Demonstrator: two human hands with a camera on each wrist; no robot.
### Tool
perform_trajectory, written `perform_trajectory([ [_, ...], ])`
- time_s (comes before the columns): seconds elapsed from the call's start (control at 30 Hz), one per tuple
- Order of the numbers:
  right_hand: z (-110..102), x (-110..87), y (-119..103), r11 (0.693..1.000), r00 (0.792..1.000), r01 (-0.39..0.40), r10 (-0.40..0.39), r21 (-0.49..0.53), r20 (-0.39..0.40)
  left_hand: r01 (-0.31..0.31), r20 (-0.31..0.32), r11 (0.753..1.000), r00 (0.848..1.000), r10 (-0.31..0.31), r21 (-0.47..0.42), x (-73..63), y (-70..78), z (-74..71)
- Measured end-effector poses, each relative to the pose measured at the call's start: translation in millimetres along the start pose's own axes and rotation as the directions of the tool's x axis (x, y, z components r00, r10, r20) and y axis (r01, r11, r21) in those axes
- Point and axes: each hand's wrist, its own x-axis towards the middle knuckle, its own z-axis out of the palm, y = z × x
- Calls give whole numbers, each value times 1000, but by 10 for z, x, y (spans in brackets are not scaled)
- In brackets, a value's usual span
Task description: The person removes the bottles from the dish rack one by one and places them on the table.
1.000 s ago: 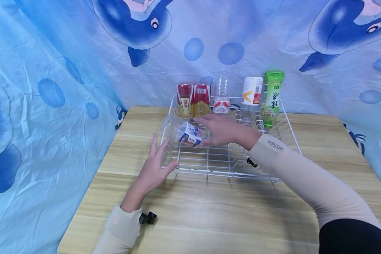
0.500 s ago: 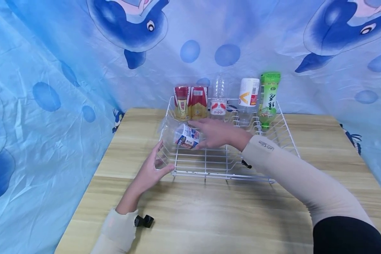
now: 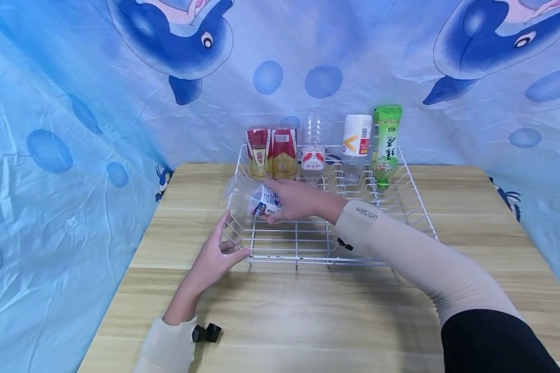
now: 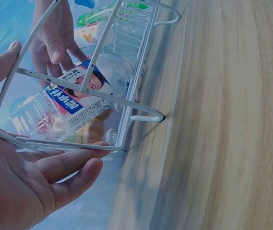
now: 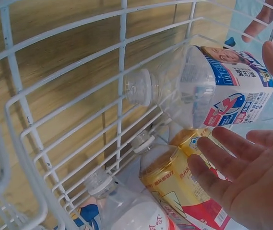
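Note:
A clear plastic bottle (image 3: 264,202) with a blue-and-white label lies tilted in the left part of a white wire dish rack (image 3: 296,259), its neck pointing down between the wires. My right hand (image 3: 298,199) reaches in over the rack beside the label. In the right wrist view, its fingers (image 5: 242,158) are spread and nearly straight, with the thumb close to the label's edge. My left hand (image 3: 214,254) holds the rack's front left corner. The left wrist view shows the corner between the thumb and the fingers (image 4: 69,163).
Along the rack's back row, upside down, stand two red-and-gold bottles (image 3: 283,155), a clear bottle (image 3: 313,158) with a red-and-white label, a white-labelled bottle (image 3: 357,135) and a green bottle (image 3: 387,140). The rack stands on a wooden table (image 3: 308,311) before a blue curtain (image 3: 280,46).
My left hand has come in from beside the rack onto its corner, its fingers less spread. My right hand has shifted slightly left, closer over the bottle. The view has moved a little.

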Motion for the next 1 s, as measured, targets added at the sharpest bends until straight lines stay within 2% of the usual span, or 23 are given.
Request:
perform_trajectory([
  [0.37,70,40,-17,999,1000,-8,9,48,-16,16,1,1000,1000,-16,-6,-9,-25,13],
  [0.63,155,85,-44,998,997,-49,51,27,-54,7,0,1000,1000,-7,3,-18,-10,25],
  [1.0,195,129,-62,998,993,-56,55,-12,-104,11,-12,999,1000,-10,35,-3,-2,17],
])
